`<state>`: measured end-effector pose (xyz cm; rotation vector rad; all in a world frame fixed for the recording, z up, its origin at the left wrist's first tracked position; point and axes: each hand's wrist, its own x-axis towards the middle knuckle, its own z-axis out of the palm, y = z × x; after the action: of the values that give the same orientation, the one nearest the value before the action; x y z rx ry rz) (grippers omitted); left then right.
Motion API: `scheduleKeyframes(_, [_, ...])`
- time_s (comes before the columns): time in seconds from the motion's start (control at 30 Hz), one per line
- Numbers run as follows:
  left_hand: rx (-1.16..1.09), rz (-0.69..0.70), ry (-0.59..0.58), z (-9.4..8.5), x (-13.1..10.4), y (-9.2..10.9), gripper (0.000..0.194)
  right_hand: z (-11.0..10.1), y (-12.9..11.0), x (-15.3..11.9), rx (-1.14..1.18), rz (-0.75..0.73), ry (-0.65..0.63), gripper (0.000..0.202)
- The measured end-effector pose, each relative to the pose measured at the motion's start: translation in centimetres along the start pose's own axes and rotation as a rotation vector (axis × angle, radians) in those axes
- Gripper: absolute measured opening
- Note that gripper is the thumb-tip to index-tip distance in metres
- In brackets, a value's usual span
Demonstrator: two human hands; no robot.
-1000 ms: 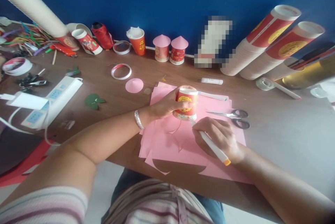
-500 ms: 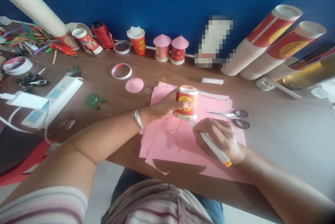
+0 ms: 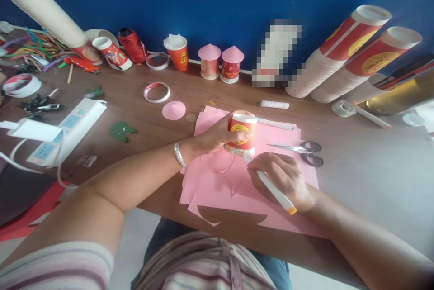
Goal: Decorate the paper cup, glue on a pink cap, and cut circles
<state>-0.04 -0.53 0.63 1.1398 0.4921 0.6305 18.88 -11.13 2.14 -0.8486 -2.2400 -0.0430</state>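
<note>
A: From my end, what's the biggest thing you've got?

B: The blue wall across the back, and below it I have the brown table.

A: And on the table?

B: Pink paper sheets spread in the middle, curved cuts in the near edge. On the far right I see two slanted cup stacks; over on the left, a white cup stack leans too. Nearer on that side lies a power strip.

A: I need the hands.

B: I see the right hand closed around a white pen, and the left hand wrapped round a red cup, thumb across its front.

A: Where is that cup?

B: Over the far part of the pink sheets, patterned rim lowermost. I can't tell from here whether it rests on them.

A: Anything smaller?

B: Two cone-topped cups side by side near the wall. Then the white pen itself, orange at its back end, tip just beside the cup's lower rim; I can't tell if they touch. Scissors lie right of the cup, a loose pink cone sits left of the sheets, and a little white tube lies beyond them.
</note>
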Motion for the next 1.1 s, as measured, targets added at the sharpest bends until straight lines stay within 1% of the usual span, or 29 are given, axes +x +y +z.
scheduleKeyframes(0.23, [0.0, 0.015, -0.024, 0.06, 0.04, 0.07, 0.047, 0.0, 0.12, 0.05, 0.006, -0.006, 0.0, 0.018])
scheduleKeyframes(0.47, [-0.011, -0.016, -0.001, -0.13, -0.1, -0.08, 0.052, -0.26, 0.18, 0.14, 0.011, 0.015, 0.0, 0.019])
scheduleKeyframes(0.87, [-0.036, 0.001, -0.01, -0.5, 0.05, -0.64, 0.056, -0.23, 0.08, 0.12, 0.01, 0.016, 0.007, 0.019])
scheduleKeyframes(1.1, [-0.032, 0.013, -0.032, -0.52, 0.12, -0.62, 0.054, -0.37, 0.12, 0.23, 0.011, 0.013, 0.004, 0.019])
